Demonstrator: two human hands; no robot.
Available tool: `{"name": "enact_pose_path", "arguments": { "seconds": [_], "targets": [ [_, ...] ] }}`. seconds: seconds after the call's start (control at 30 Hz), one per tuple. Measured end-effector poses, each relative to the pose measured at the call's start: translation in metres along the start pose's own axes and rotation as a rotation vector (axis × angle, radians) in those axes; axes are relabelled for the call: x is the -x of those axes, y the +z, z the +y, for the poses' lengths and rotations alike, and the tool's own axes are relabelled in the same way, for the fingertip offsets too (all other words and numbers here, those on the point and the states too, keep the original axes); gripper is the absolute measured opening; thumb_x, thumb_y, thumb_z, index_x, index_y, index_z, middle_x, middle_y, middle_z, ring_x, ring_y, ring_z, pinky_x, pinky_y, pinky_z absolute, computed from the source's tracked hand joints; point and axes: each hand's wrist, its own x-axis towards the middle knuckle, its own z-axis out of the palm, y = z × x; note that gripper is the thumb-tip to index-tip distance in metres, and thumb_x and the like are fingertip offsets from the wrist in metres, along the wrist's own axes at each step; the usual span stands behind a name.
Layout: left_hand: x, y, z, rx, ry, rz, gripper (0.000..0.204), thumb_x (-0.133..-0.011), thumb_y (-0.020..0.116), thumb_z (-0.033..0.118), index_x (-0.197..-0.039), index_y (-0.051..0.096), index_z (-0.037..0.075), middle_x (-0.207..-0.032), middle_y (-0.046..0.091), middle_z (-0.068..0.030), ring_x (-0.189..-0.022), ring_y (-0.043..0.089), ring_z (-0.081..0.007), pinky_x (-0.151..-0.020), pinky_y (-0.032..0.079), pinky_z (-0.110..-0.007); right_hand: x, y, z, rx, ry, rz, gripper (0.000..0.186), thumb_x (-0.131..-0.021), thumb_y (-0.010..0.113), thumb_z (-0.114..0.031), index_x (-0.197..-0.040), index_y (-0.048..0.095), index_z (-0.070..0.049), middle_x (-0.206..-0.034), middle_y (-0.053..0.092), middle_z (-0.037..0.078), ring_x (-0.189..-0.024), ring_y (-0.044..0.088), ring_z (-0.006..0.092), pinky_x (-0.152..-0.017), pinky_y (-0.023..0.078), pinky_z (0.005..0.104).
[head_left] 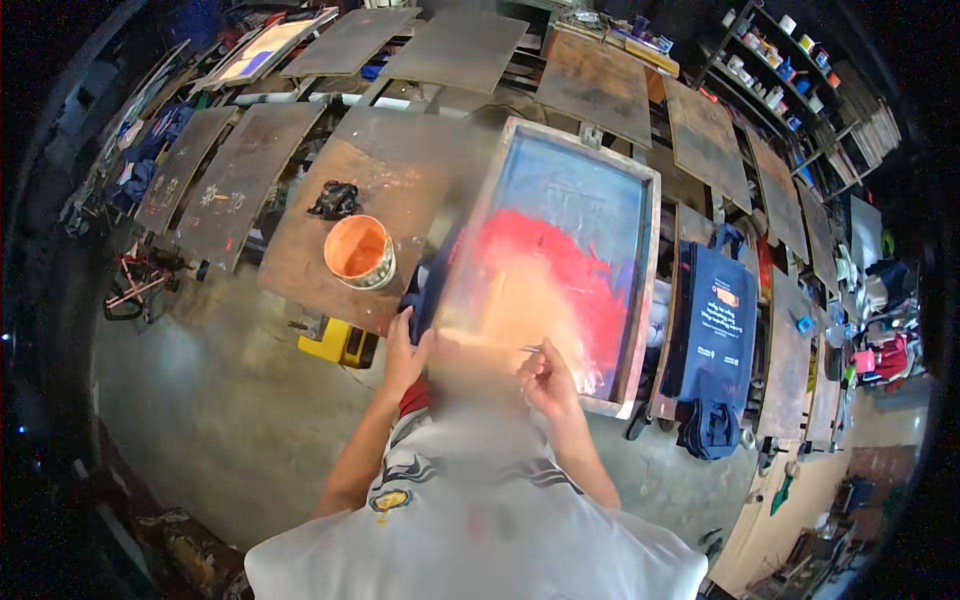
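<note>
Right grip pinched at the near end of a colour-smeared framed screen, left grip at dark cloth.
The right hand closes thumb and finger on a thin dark item, too small to identify, over the screen's near end; a light, steady pinch, kept clear of the wet-looking red ink, would probably serve best. The left hand touches the cloth beside the screen; blur hides how tightly it closes, so smoothing the cloth without tugging seems wise. On the stained brown counter, an orange-coated bucket stands near a crumpled black bundle. Around it lie a grey floor, rows of dark boards and loaded shelves.
</note>
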Motion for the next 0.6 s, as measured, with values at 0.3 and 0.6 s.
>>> {"name": "enact_pose_path", "arguments": {
  "seconds": [0.3, 0.6],
  "targets": [
    [-0.018, 0.016, 0.034, -0.339, 0.205, 0.106, 0.042, -0.090, 0.063, 0.025, -0.123, 0.059, -0.001, -0.128, 0.055, -0.0185, -0.118, 0.050, -0.0368, -0.102, 0.036, -0.046, 0.013, -0.044, -0.082, 0.361, -0.410, 0.073, 0.009, -0.098, 0.058, -0.015, -0.093, 0.055, -0.008, -0.077, 0.059, 0.005, -0.068, 0.058, 0.0142, -0.060, 0.049, 0.0257],
    [-0.028, 0.037, 0.048, -0.470, 0.215, 0.228, 0.039, -0.073, 0.077, 0.021, -0.105, 0.062, 0.003, -0.116, 0.059, -0.0089, -0.115, 0.051, -0.0301, -0.098, 0.036, -0.047, 0.020, -0.080, -0.104, 0.751, -0.548, -0.003, 0.009, -0.096, 0.061, -0.011, -0.089, 0.059, -0.007, -0.080, 0.063, 0.006, -0.070, 0.060, 0.0139, -0.064, 0.050, 0.0281]
  ]
}}
